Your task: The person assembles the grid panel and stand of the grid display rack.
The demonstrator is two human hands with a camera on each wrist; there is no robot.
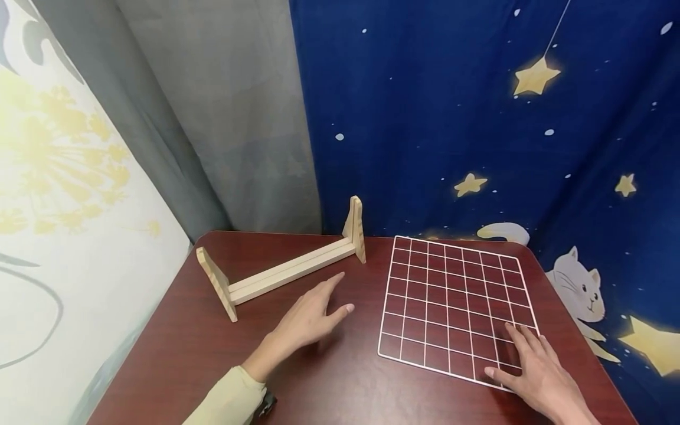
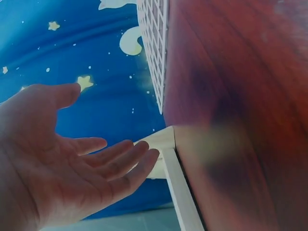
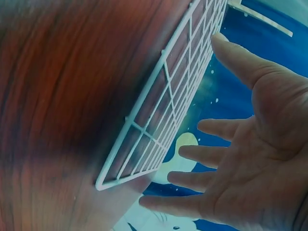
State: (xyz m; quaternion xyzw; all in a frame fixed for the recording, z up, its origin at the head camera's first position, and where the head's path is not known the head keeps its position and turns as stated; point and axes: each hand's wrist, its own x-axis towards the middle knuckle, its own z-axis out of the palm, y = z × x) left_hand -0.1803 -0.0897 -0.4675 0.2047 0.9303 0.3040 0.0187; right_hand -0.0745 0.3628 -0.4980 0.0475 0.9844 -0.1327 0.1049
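A white wire grid panel (image 1: 447,307) lies on the right part of the dark red table (image 1: 340,378). Over its near right corner hovers my right hand (image 1: 542,372), fingers spread; the right wrist view shows the palm apart from the wires. To the left stands a pale wooden stand (image 1: 292,268), two upright end pieces joined by a long double rail. My left hand (image 1: 305,316) is in front of that rail, fingers loosely extended and holding nothing. In the left wrist view the fingertips overlap part of the stand (image 2: 178,187), hiding some of one end piece.
Behind the table hang a grey curtain (image 1: 249,118) and a blue curtain (image 1: 425,118) with stars and a cat print. A white patterned curtain or wall (image 1: 79,236) borders the left side. The table's far edge runs just behind the stand and grid.
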